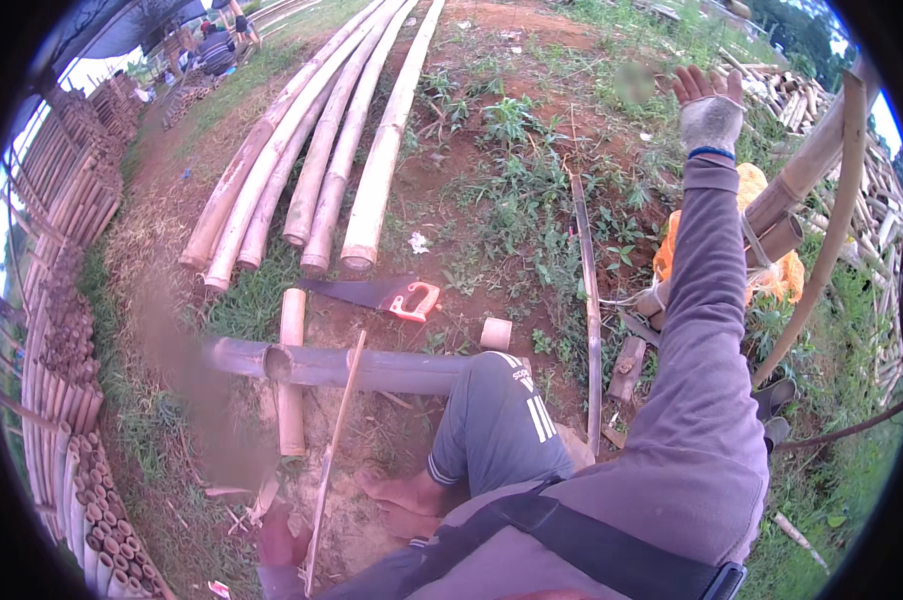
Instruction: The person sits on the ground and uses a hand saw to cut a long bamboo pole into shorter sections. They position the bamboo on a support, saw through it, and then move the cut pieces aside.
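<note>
My right arm reaches far forward. My right hand [711,108], in a pale fingerless glove with a blue band at the wrist, has its fingers spread and holds nothing. Low on the left, my left hand [283,537] is near the ground beside a thin bamboo strip [333,455]; its fingers are too blurred to read. That strip leans across a dark bamboo pole [396,371] lying crosswise before my bent knee. A shorter bamboo piece [291,415] crosses the pole. Beyond it lies a handsaw [371,294] with an orange handle, and a short cut bamboo piece [496,334] sits to its right.
Several long bamboo poles [381,170] lie ahead on the ground. Stacked bamboo [56,300] lines the left side. To the right are an upright dark strip [586,310], an orange sack [786,275], a leaning thick pole [806,160] and a curved stick [833,235].
</note>
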Demonstrator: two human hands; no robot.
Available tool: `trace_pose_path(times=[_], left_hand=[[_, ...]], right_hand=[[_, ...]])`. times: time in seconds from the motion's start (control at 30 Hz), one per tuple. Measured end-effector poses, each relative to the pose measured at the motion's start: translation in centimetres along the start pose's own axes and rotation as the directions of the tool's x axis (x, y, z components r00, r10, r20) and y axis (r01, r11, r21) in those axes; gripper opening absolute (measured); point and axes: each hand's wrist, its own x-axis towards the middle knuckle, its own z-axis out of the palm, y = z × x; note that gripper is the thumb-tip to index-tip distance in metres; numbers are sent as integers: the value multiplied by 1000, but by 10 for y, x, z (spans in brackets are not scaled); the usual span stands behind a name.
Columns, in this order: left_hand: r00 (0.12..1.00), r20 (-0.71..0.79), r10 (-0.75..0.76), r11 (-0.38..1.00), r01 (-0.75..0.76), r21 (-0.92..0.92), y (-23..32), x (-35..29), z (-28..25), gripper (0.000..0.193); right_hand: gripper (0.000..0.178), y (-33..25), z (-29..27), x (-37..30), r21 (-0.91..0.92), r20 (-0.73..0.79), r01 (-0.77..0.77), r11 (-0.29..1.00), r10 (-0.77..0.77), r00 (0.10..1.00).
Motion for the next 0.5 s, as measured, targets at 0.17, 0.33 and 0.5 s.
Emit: trace_pose_path(times=[0.17, 0.33, 0.5], left_hand=[[954, 243, -177, 981, 150, 125, 19, -5, 6, 70], [982, 50, -184, 982, 182, 43, 12, -19, -7, 70], [946, 94, -310, 949, 315, -36, -7, -34, -5, 69]], right_hand=[[53, 50, -20, -128, -410, 201, -73, 909, 168, 965], [52, 162, -20, -370, -887, 444, 122, 445, 750, 490], [60, 192, 26, -433, -636, 452, 748, 190, 877, 162]])
